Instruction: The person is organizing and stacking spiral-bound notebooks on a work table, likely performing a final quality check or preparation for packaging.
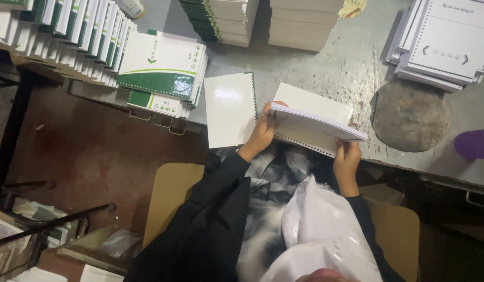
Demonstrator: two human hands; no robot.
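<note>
My left hand (264, 130) grips the left end of a thick block of white punched pages (311, 119), thumb on top. At the block's near right corner my right hand (347, 159) holds its edge. The block is tilted and lifted slightly above the grey metal table (352, 62), and a row of punched holes shows along its near edge. Just left of my left hand a glossy white cover sheet (230, 109) with punched holes on its right side lies flat, overhanging the table edge.
Green-and-white notebooks (161, 70) are stacked at the left, with more standing in a row (69, 31) behind. Paper stacks (273, 21) sit at the back, printed white sheets (446, 39) at the right. A round dark plate (412, 115) and a purple object (474, 144) lie at the right.
</note>
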